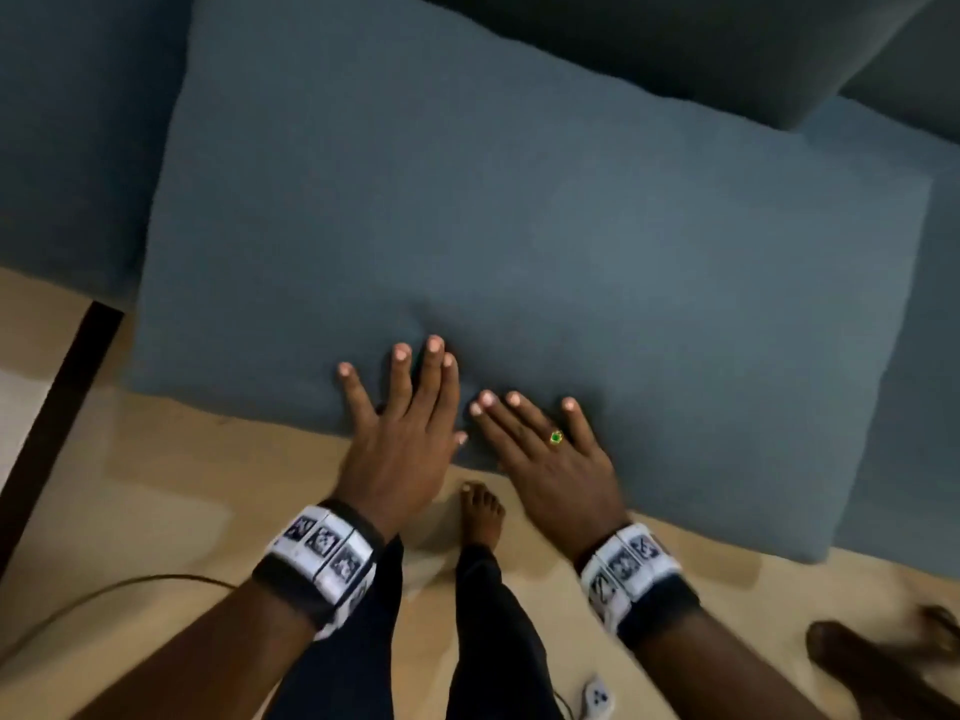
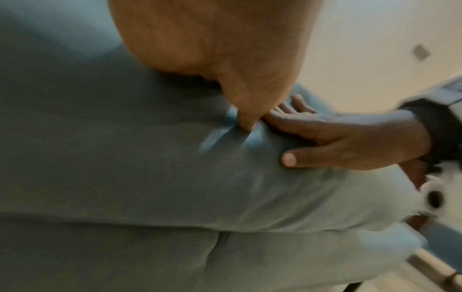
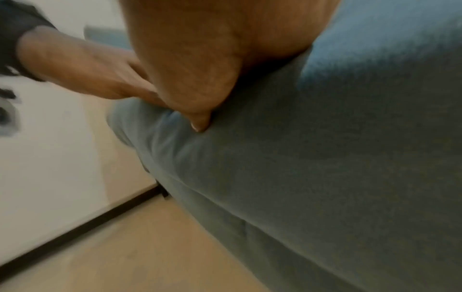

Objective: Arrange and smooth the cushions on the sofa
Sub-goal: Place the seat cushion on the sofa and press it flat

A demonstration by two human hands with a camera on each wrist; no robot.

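A large blue-grey seat cushion (image 1: 519,226) lies skewed on the sofa, its near edge hanging over the floor. My left hand (image 1: 405,407) lies flat on its near edge with fingers spread and presses into the fabric. Just to the right my right hand (image 1: 545,439), wearing a green-stoned ring, presses flat on the same edge. In the left wrist view my left hand (image 2: 225,59) digs its thumb into the cushion (image 2: 125,148) and creases it, with the right hand (image 2: 337,142) beside it. The right wrist view shows my right hand (image 3: 212,59), the cushion (image 3: 325,158) and the left hand (image 3: 87,69).
A darker back cushion (image 1: 675,44) sits at the upper right, and more sofa seat (image 1: 78,148) at the left. Below is a tan floor (image 1: 156,485) with a dark strip (image 1: 57,407), a cable (image 1: 104,595) and a small white device (image 1: 597,696). Another person's foot (image 1: 857,662) stands at the lower right.
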